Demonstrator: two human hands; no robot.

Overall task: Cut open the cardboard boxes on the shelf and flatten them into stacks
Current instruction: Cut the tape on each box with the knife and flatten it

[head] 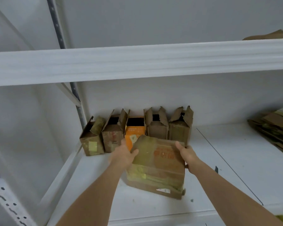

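Resting on the white shelf (153,203), a closed cardboard box (157,167) wrapped in yellowish tape is gripped from both sides. The left hand (123,154) is curled round the box's upper left corner, with the thumb laid on the top face, and the right hand (187,154) is clasped on its upper right edge, thumb likewise on top. Red print is seen on the box's top, and a small white label near its lower front edge. Just behind the box, a row of five opened boxes (137,129) is lined up against the back wall, flaps raised; the middle one of these, an orange box (134,133), is partly hidden by the gripped box and the left hand. Well to the right of the box, a stack of flattened cardboard (274,129) is laid on the same shelf. Above the box, a white shelf beam (137,62) is stretched across the view, and more flattened cardboard (271,35) is seen on the upper level at the far right.
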